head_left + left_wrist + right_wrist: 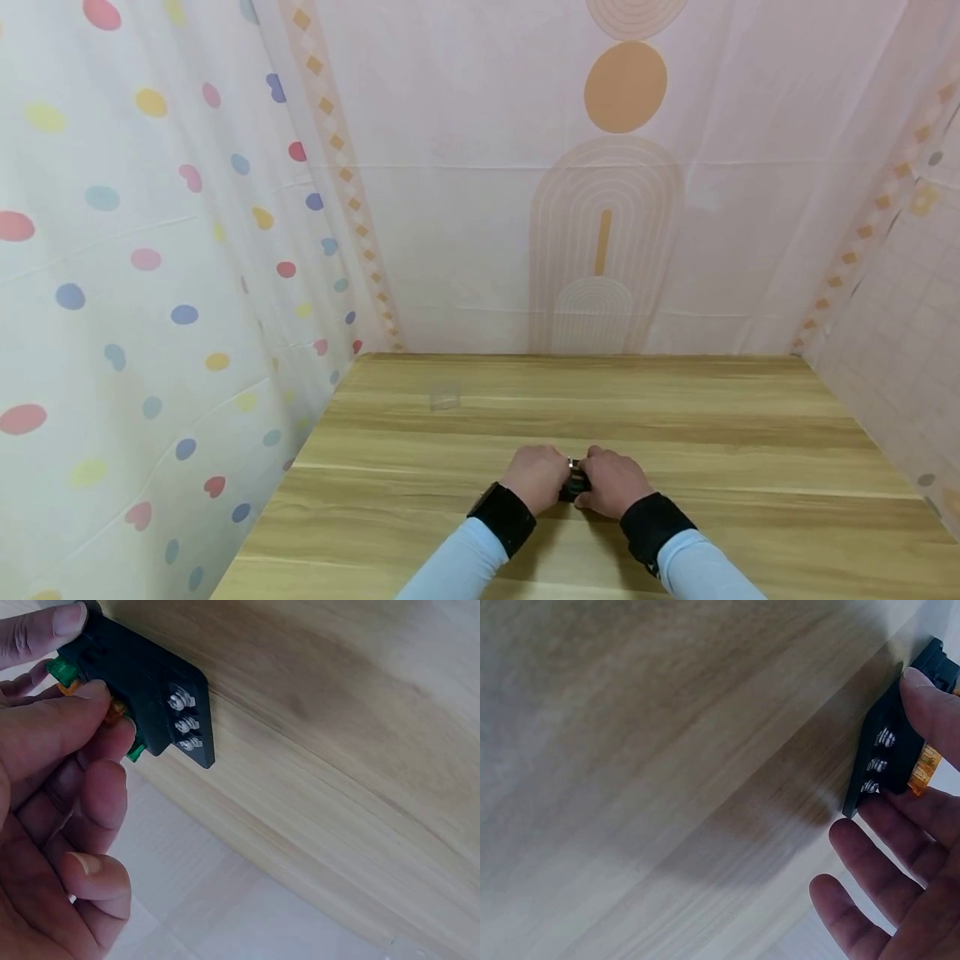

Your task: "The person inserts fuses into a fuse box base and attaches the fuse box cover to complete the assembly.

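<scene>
A black fuse block (139, 671) with screw terminals (184, 724) along its flange is held low over the table. My right hand (617, 483) grips the block, its thumb on one side and fingertips on the other. The left hand (536, 477) pinches an orange blade fuse (116, 711) between thumb and forefinger at the block's face. Whether that fuse is fully seated is hidden by the fingers. Green fuses (63, 670) show on either side of it. In the right wrist view an orange fuse (925, 769) sticks out from the block.
A small clear plastic piece (445, 397) lies on the wood-grain table (720, 433), toward the back left. Patterned curtains (465, 208) hang behind the table and along both sides. Black straps (504, 518) circle both wrists.
</scene>
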Action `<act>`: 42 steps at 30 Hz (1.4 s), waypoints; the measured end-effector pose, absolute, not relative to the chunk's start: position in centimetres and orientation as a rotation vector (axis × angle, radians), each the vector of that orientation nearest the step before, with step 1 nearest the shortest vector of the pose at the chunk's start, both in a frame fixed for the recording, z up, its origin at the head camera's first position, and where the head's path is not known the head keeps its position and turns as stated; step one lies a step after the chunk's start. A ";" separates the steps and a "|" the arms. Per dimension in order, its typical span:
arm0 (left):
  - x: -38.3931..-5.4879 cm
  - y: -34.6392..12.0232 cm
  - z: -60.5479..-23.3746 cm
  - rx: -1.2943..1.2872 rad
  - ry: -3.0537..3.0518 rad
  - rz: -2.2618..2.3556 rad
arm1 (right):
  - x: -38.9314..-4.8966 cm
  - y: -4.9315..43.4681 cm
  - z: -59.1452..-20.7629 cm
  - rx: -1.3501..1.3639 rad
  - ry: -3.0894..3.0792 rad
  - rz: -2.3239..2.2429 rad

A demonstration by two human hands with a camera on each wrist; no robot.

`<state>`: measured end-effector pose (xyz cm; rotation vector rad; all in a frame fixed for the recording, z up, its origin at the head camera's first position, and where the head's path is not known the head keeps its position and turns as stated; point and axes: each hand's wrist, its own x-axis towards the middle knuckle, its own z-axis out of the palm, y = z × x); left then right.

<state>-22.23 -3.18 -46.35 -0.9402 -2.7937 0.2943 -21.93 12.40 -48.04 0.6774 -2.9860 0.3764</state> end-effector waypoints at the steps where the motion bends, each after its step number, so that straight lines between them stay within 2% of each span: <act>1: -22.3 -3.2 -46.4 -0.939 -2.792 0.296 | -21.9 12.4 -48.0 0.679 -2.986 0.378; 27: -22.0 -3.4 -46.6 -0.909 -2.773 0.339 | -22.2 12.5 -48.8 0.646 -2.988 0.418; 42: -22.2 -4.4 -46.6 -0.900 -2.840 0.213 | -21.9 12.7 -49.0 0.634 -3.001 0.495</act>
